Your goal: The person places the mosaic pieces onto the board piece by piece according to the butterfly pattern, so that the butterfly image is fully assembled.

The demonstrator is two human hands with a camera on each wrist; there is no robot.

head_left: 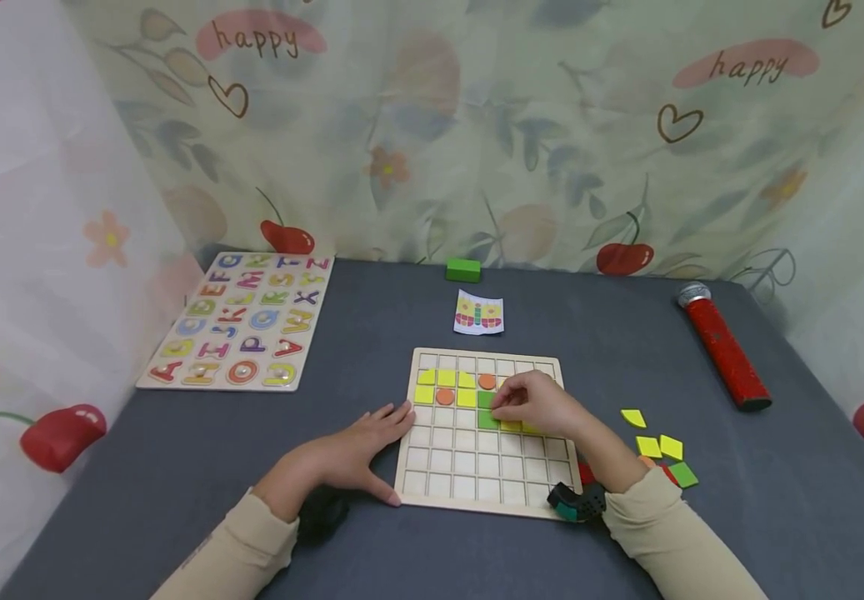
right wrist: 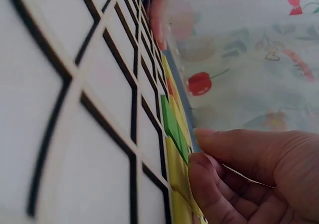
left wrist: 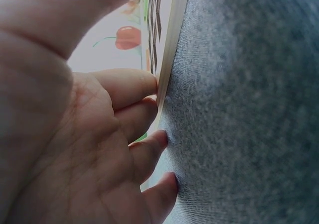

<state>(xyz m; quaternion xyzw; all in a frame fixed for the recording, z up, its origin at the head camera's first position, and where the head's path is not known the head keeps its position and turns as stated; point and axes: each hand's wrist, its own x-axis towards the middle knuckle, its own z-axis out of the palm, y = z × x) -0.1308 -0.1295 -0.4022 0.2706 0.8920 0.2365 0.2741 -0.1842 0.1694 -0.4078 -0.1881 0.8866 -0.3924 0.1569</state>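
A wooden grid board [head_left: 451, 483] lies on the table, with yellow tiles [head_left: 446, 378], orange round tiles [head_left: 445, 397] and green tiles [head_left: 486, 419] in its upper cells. My left hand [head_left: 360, 446] spreads along the board's left edge, fingertips and thumb touching it; the left wrist view shows the fingers [left wrist: 134, 87] against the board's side. Over the board my right hand [head_left: 536, 404] pinches with thumb and index finger at a green tile [right wrist: 172, 122] among the filled cells. The fingertips partly hide that tile, and the hand covers cells to its right.
Loose yellow tiles [head_left: 648, 447], a green tile [head_left: 682, 475] and partly hidden red and orange pieces lie right of the board. A butterfly pattern card [head_left: 479, 313] and a green block [head_left: 463, 270] are behind it. An alphabet board [head_left: 240, 325] lies left, a red microphone [head_left: 726, 350] right.
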